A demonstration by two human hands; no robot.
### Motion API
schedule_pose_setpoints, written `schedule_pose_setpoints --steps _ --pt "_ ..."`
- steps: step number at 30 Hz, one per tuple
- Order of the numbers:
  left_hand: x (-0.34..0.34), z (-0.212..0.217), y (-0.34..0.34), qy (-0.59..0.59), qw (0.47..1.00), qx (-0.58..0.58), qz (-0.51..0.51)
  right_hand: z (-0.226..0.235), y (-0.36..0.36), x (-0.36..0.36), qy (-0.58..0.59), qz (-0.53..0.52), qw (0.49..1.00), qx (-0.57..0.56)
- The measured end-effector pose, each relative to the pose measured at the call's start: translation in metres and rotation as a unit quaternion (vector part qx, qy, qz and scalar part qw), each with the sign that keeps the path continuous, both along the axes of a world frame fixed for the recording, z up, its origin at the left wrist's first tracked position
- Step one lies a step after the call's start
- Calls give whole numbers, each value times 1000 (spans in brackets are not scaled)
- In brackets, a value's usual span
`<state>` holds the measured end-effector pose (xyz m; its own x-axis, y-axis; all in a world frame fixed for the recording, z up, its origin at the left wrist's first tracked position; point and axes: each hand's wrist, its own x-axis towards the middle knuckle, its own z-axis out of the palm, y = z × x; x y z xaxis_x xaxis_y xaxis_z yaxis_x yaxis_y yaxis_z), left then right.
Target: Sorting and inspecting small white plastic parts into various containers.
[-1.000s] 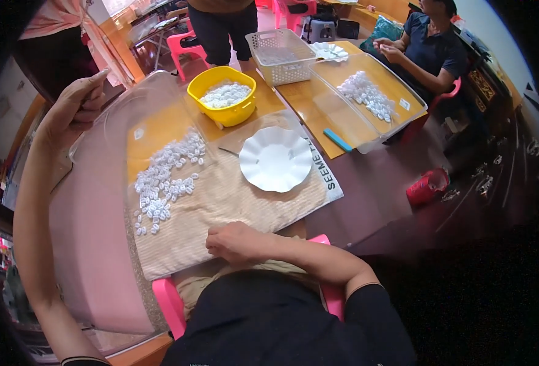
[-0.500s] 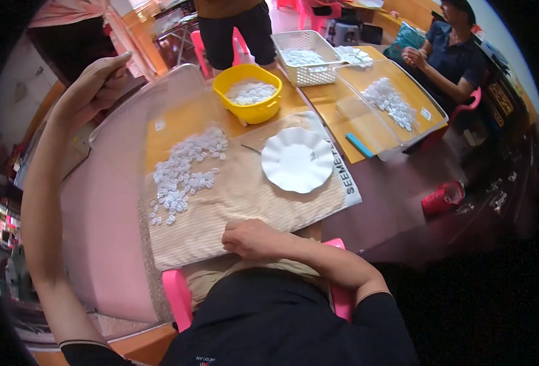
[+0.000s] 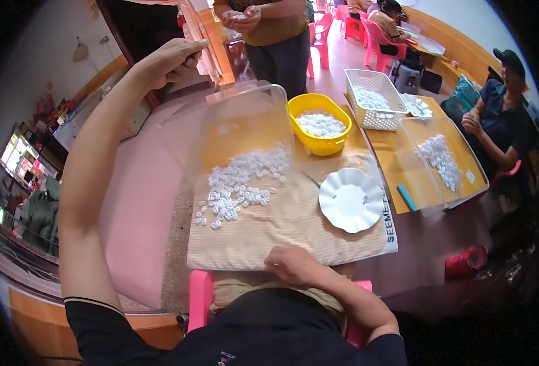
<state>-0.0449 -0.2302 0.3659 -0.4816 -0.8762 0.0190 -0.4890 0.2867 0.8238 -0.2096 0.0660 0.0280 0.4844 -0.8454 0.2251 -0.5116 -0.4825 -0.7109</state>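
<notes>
My left hand (image 3: 178,61) is raised beyond the table's left side, one finger stretched out and the others curled, with nothing seen in it. At the near edge of a beige towel (image 3: 269,238), my right hand (image 3: 294,265) rests with curled fingers; whatever may be inside them is hidden. Many small white oval rings (image 3: 239,183) lie loose on the towel's left half and back into a clear plastic box (image 3: 285,97). A white scalloped plate (image 3: 350,198) sits on the towel's right side with a small dark mark or piece in it. A thin dark tool (image 3: 311,179) lies left of the plate.
Behind the towel stand a yellow tub (image 3: 321,146) and a white basket (image 3: 379,119), both with white pieces. Right of them lie another clear box (image 3: 480,177) and a teal bar (image 3: 407,198). One person (image 3: 269,30) stands across the table; another (image 3: 495,122) sits at right.
The view has swung left and up, so the table appears lower and further right. My left hand stays raised with its finger out; my right hand stays at the towel's edge.
</notes>
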Motion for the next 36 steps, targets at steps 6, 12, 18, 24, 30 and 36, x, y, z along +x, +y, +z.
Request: schedule_pose_setpoints --steps 6,12,18,24,30,36 --pt "-22 12 -28 10 992 -108 62 -11 -1 -2 8 -17 1000 -12" --pt "-35 35 -68 52 970 -238 24 -6 0 0 55 -8 998 -16" --pt "-34 12 -113 -26 877 -467 -108 3 -4 0 68 -1 998 7" --pt "-59 -9 -58 5 966 -248 -77 -3 -3 -7 63 -7 998 1" --pt "-53 -18 -79 21 951 -273 -142 -6 -7 -2 62 0 998 4" --pt "-58 -10 -58 97 933 -333 -93 -14 -7 -2 79 -10 996 30"
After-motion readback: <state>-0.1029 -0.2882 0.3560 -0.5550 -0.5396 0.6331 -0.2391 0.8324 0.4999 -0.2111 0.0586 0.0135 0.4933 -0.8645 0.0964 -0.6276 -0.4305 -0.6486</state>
